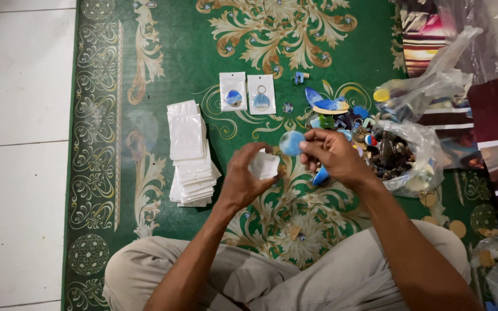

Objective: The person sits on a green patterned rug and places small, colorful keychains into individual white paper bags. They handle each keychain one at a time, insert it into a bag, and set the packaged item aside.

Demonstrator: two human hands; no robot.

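Observation:
My left hand point(244, 178) holds a small clear plastic pouch point(265, 165) by its edge, above the green patterned carpet point(162, 52). My right hand point(332, 154) pinches a round light-blue disc pendant point(291, 143) just to the right of and above the pouch. The disc and the pouch are close together but I cannot tell whether they touch. Both hands hover over my crossed legs.
A stack of empty white pouches point(191, 152) lies at the left. Two filled pouches point(246, 93) lie farther off. Loose coloured pendants point(335, 112) and open plastic bags of small parts point(407, 150) sit at the right. White tiled floor point(18, 144) borders the carpet.

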